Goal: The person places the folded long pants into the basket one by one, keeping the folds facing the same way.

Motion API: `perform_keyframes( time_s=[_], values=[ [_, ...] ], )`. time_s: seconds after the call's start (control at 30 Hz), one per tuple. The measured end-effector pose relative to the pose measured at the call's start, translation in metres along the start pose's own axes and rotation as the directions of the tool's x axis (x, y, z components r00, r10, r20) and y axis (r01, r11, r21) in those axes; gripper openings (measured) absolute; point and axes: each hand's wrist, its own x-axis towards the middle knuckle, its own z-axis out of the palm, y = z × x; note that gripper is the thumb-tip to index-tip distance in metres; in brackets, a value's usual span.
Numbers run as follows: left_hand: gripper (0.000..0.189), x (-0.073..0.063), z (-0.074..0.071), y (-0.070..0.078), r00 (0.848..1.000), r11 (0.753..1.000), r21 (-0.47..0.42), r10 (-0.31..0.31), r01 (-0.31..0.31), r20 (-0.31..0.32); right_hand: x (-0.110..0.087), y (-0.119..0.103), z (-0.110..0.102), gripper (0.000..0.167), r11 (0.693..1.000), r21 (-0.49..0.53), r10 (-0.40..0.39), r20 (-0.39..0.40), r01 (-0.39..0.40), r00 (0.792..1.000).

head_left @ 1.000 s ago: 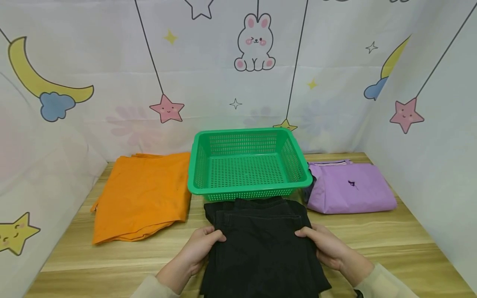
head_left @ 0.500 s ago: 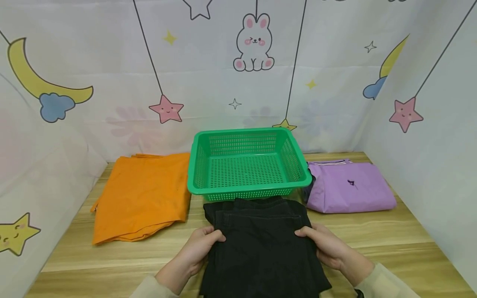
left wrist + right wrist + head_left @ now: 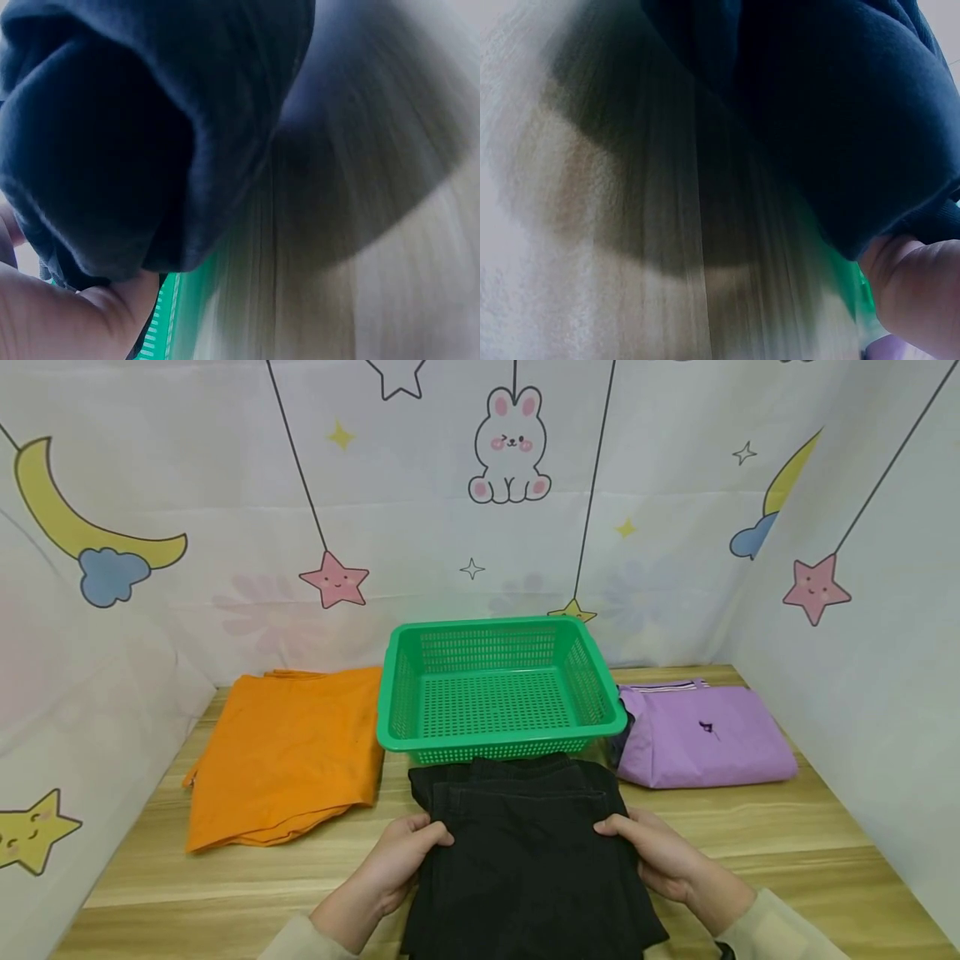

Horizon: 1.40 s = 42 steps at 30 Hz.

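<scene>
Folded black trousers (image 3: 528, 868) lie before me in the head view, a seamed waistband across their top and the lower end cut off by the frame. My left hand (image 3: 397, 864) grips their left edge, thumb on top and fingers hidden beneath. On the right edge, my right hand (image 3: 663, 856) holds them the same way. The left wrist view has the dark cloth (image 3: 232, 82) hanging in a loose fold over the thumb, with its shadow on the wood. Similar dark cloth (image 3: 840, 97) droops beside the right thumb in the right wrist view.
Just beyond the trousers stands a green plastic basket (image 3: 501, 746) with nothing in it. An orange folded cloth (image 3: 288, 756) lies left of it, a purple folded garment (image 3: 720, 743) to the right. Printed curtains (image 3: 420, 510) enclose the wooden table (image 3: 780, 827) at back and sides.
</scene>
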Motion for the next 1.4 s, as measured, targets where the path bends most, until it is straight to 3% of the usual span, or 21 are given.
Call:
perform_keyframes(
  time_s=[0.33,1.4],
  values=[
    [0.041,-0.002,0.001,0.002,1.000,1.000,0.006,0.003,-0.003,0.000,-0.001,-0.002,0.002,0.049,1.000,0.004,-0.005,0.016,0.005,1.000],
    [0.033,-0.011,0.001,0.009,1.000,1.000,-0.006,0.026,-0.026,0.002,-0.007,-0.010,0.007,0.042,1.000,0.025,-0.019,0.034,0.019,0.999]
  ],
)
